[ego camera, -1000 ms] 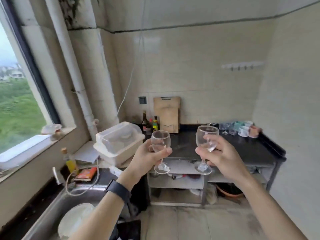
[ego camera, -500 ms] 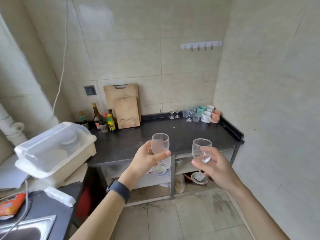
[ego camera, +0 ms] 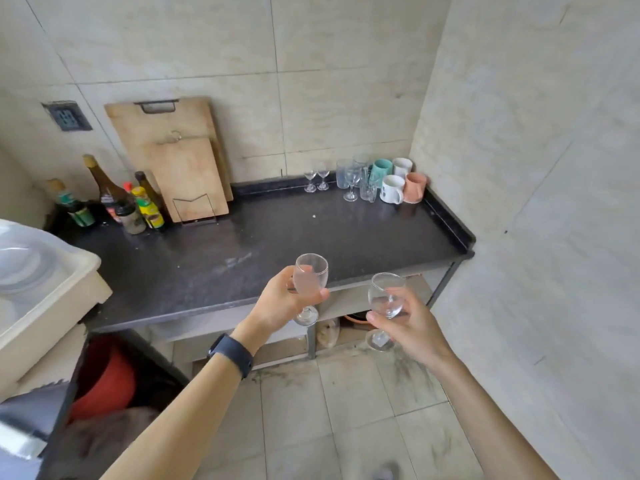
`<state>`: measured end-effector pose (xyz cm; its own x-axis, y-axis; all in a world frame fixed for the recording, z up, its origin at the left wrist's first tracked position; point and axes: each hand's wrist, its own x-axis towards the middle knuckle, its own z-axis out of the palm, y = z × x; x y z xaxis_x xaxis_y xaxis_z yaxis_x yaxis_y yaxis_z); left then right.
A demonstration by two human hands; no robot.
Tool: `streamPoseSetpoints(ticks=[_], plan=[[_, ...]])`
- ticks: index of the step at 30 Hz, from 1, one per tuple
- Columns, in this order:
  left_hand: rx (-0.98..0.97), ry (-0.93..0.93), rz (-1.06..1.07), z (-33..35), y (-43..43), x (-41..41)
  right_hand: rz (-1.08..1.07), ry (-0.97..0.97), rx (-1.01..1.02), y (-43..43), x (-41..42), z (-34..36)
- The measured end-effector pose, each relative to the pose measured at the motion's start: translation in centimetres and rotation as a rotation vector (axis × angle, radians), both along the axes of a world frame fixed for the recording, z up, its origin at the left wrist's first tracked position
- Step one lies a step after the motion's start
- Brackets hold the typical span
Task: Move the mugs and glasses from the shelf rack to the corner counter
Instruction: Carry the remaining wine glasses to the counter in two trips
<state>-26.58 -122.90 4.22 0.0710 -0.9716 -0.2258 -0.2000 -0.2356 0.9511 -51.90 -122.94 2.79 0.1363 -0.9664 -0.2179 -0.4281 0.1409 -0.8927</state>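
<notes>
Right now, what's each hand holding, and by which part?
The left hand grips one wine glass by its bowl; the right hand grips a second glass, also by the bowl.

Cutting boards [ego camera: 187, 174] against wall — bottles [ego camera: 114, 202] beside.

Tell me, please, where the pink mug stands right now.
In the head view the pink mug stands at the far right corner of the counter, just right of a white mug.

Mugs [ego camera: 398, 180] right of glasses [ego camera: 351, 178], counter [ego camera: 263, 244] corner.
</notes>
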Motion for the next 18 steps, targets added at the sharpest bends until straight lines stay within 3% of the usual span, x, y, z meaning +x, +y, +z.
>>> streamPoseSetpoints(ticks=[18], plan=[[0.264, 0.014, 0.299, -10.5, -22.4, -6.2, 0.069, 0.063, 0.196, -28.0, -1.4, -9.3]])
